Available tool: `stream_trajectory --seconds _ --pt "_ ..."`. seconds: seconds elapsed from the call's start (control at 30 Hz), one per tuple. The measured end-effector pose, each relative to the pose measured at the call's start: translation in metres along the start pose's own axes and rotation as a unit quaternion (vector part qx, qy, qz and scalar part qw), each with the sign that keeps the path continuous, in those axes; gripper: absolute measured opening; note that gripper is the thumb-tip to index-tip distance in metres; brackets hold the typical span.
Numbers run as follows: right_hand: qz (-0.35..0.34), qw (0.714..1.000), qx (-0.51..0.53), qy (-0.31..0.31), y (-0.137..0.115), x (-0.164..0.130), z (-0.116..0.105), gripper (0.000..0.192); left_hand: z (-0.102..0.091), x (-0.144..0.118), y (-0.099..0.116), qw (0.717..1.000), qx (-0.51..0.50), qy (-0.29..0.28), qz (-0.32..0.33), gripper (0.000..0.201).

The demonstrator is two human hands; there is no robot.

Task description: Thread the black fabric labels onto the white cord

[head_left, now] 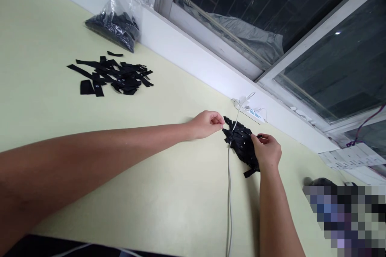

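Note:
A pile of short black fabric strips (241, 140) with small white marks lies on the pale yellow-green table. My left hand (206, 124) is at the pile's left edge, its fingers curled towards the thumb near some strip ends. Whether anything is between those fingertips is too small to make out. At the pile's right side, my right hand (268, 150) pinches a black strip between thumb and fingers, and it hides part of the pile. A thin white cable (229, 184) runs across the left part of the strips and down the table.
Farther left lies a second, looser heap of black strips (120, 76). Behind it a clear plastic bag (117, 24) of black pieces leans by the wall. A white power strip (253, 112) sits against the wall under the windows. A blurred-out area covers the lower right.

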State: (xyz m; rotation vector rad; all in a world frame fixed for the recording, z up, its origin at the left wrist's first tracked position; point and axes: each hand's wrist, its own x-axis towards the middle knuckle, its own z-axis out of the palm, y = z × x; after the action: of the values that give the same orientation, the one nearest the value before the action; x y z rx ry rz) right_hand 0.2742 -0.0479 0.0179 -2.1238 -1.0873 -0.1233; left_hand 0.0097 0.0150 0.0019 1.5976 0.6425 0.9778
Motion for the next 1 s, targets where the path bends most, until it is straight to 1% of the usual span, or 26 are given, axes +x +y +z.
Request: stream_trajectory --seconds 0.13,0.2,0.23,0.3,0.37,0.4,0.47,0.53,0.57,0.6,0.63,0.73,0.8,0.87,0.93,0.97,1.0 --pt "0.023 1.0 -0.011 0.018 0.008 0.003 0.002 0.058 0.002 0.0 0.001 1.0 -0.006 0.02 -0.001 0.016" --pt "0.031 0.999 -0.015 0.036 0.009 0.003 0.001 0.064 0.002 -0.001 0.003 0.999 -0.003 0.045 -0.003 0.031" --pt "0.032 0.998 -0.013 0.049 0.008 0.003 0.001 0.063 0.001 -0.002 0.005 0.998 0.001 0.056 -0.006 0.042" --pt "0.032 0.996 0.003 0.084 0.003 0.001 -0.002 0.052 0.0 -0.004 0.01 0.998 0.007 0.066 -0.013 0.064" --pt "0.036 0.991 0.037 0.124 -0.006 -0.005 -0.004 0.038 -0.002 -0.005 0.016 0.998 0.002 0.057 -0.017 0.075" --pt "0.037 0.988 0.064 0.138 -0.012 -0.009 -0.005 0.036 -0.002 -0.006 0.018 0.999 -0.001 0.05 -0.017 0.075" --pt "0.033 0.98 0.135 0.144 -0.026 -0.021 -0.005 0.046 -0.003 -0.007 0.021 0.998 -0.004 0.054 -0.013 0.069" --pt "0.008 0.97 0.208 0.126 -0.041 -0.035 -0.003 0.054 -0.003 -0.007 0.02 0.997 0.004 0.08 -0.008 0.057" --pt "-0.015 0.966 0.23 0.114 -0.047 -0.043 0.0 0.055 -0.004 -0.007 0.02 0.995 0.014 0.098 -0.006 0.051" --pt "-0.041 0.964 0.24 0.104 -0.053 -0.05 0.003 0.054 -0.005 -0.006 0.019 0.993 0.025 0.117 -0.004 0.047" --pt "-0.068 0.964 0.24 0.093 -0.057 -0.057 0.006 0.054 -0.006 -0.006 0.019 0.99 0.035 0.136 -0.004 0.048" --pt "-0.141 0.965 0.215 0.049 -0.062 -0.071 0.017 0.055 -0.01 -0.003 0.023 0.984 0.057 0.17 -0.004 0.062" --pt "-0.19 0.963 0.191 0.023 -0.059 -0.075 0.023 0.056 -0.015 0.001 0.031 0.982 0.061 0.177 -0.015 0.065" --pt "-0.237 0.956 0.17 0.005 -0.056 -0.075 0.027 0.055 -0.025 0.005 0.042 0.983 0.057 0.172 -0.033 0.062" --pt "-0.268 0.95 0.158 -0.002 -0.054 -0.074 0.027 0.053 -0.041 0.006 0.053 0.98 0.087 0.174 -0.04 0.055" --pt "-0.275 0.949 0.157 -0.003 -0.054 -0.073 0.027 0.052 -0.053 0.005 0.056 0.973 0.137 0.185 -0.032 0.05" --pt "-0.279 0.947 0.158 -0.003 -0.054 -0.073 0.026 0.052 -0.066 0.001 0.059 0.956 0.219 0.197 -0.02 0.042"
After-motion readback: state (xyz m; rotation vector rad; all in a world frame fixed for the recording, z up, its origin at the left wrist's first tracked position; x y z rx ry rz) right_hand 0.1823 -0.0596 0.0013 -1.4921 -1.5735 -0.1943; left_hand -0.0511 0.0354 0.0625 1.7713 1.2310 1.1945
